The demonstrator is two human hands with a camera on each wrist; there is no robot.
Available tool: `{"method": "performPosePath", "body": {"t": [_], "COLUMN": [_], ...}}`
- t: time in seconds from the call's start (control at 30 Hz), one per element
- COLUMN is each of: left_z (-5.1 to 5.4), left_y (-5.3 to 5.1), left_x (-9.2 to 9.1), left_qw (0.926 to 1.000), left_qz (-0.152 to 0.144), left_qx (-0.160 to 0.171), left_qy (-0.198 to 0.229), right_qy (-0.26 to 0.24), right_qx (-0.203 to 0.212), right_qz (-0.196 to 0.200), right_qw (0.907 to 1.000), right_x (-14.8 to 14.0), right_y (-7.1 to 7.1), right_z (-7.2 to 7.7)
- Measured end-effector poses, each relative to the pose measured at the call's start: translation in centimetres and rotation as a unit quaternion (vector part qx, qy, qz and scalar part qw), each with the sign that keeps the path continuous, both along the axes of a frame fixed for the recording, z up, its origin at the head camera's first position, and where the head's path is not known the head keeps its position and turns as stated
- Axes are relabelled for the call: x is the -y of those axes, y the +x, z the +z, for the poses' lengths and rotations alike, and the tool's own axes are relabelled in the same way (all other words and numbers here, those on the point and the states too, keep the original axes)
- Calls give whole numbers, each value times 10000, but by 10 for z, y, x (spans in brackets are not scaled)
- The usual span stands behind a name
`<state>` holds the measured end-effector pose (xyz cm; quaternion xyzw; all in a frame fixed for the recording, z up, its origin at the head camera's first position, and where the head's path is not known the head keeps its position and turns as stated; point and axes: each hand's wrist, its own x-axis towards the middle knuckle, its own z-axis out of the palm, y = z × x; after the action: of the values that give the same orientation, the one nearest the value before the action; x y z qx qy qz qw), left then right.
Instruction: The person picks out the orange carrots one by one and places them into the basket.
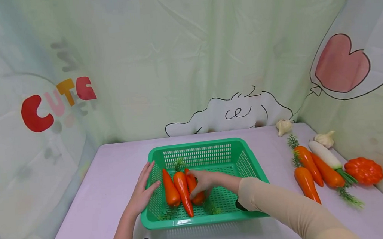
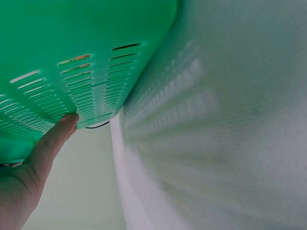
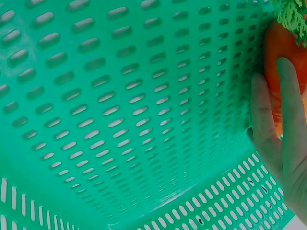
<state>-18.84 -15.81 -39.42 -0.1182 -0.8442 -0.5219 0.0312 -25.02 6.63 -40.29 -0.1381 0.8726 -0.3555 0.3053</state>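
The right hand (image 1: 203, 179) grips a glossy orange carrot (image 1: 198, 200) beside two similar carrots (image 1: 182, 189) inside a rectangular green perforated plastic basket (image 1: 206, 219); the left hand (image 1: 142, 198), fingers extended, touches the basket's left side. Farther right, a white radish (image 1: 324, 154) and three orange carrots (image 1: 307, 159) lie on the lilac tabletop (image 1: 114, 170).

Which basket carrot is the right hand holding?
The rightmost carrot: the right hand grips it; the middle carrot and leftmost carrot are outside its grip.
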Motion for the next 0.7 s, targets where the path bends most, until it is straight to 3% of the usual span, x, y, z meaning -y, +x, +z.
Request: {"method": "performPosePath", "body": {"t": [0.17,0.3,0.7], "left_z": [-20,-34,-37], "left_y": [-12,-19,-21], "left_x": [6,11,12], "left_qw": [10000,9999,9999], "left_qz": [0,23,19], "left_qx": [-68,-107,-113], "left_qy": [-49,-119,-51], "right_qy": [-158,-264,-526], "right_qx": [310,297,-239], "right_qz": [-117,-195,281], "right_qw": [9993,9990,9979], "right_x": [-3,-6,-20], "right_y": [-2,-2,5], "right_z": [4,11,50]}}
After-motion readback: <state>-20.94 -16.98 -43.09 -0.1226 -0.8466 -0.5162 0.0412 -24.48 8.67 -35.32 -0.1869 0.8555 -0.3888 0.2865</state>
